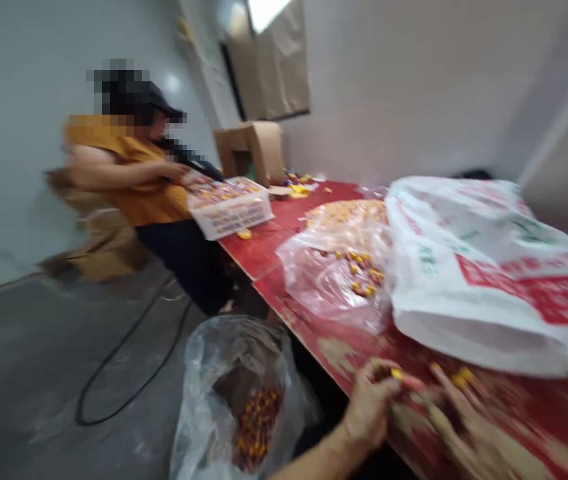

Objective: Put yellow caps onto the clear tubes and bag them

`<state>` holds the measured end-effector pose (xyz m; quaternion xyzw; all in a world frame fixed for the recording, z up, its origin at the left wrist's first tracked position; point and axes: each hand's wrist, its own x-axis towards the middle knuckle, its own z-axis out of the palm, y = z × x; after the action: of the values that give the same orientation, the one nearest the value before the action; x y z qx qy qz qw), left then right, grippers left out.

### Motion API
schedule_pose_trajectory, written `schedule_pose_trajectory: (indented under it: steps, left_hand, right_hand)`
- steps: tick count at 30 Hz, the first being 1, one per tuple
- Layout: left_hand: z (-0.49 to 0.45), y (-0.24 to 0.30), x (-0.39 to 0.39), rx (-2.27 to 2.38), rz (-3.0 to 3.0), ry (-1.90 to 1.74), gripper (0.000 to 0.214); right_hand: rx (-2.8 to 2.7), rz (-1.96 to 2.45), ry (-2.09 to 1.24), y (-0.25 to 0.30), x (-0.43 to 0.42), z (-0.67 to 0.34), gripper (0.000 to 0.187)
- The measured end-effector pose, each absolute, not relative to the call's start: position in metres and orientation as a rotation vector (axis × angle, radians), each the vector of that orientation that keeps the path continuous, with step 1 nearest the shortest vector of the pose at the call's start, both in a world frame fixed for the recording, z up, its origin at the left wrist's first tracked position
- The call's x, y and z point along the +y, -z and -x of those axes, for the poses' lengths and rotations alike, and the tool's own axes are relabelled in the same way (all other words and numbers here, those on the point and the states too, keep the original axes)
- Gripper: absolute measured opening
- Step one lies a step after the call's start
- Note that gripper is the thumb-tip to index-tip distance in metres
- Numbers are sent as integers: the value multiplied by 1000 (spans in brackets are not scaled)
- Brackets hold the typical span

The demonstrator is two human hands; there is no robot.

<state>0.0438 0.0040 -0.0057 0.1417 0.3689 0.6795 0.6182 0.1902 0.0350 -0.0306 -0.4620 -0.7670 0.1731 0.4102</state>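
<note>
My left hand point(371, 403) is at the table's front edge, its fingers pinched round a small pinkish-red tube with a yellow end point(407, 380). Just to the right, my right hand point(469, 427) is smeared by motion. Its thumb and forefinger come close to the tube's far end, but I cannot tell if they grip it. Blurred yellow-ended pieces point(464, 378) show just beyond the right fingers. Whether these lie on the table or in that hand is unclear.
A clear bag point(334, 300) of yellow-ended pieces and a big white printed sack point(464, 267) lie on the red table point(289, 307). Below its edge stands an open plastic bag point(204, 387) of similar pieces. Across the table, a person point(149, 193) handles a filled white basket point(239, 217).
</note>
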Motion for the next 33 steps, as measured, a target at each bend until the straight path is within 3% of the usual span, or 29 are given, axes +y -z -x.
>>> schedule_pose_trajectory:
  steps: [7,16,22,27,33]
  left_hand:
    - [-25,1,11,949,-473,-1467,29]
    - [-35,5,1,1041,-624,-1365,24]
    - [-42,9,-11,1101,-835,-1283,34]
    - [-44,11,-11,1135,-967,-1299,41]
    - [-19,-4,31,1493,-1499,-1237,25]
  right_hand:
    - [-2032,1379,-758,-3,19,-194,29]
    - [-2085,1123,-716,2,22,-182,26]
    - [-2036,1108,-669,10,21,-174,23]
    - [-1902,1212,-426,29,20,-165,31]
    - [-2099,1301,14,50,41,-161,33]
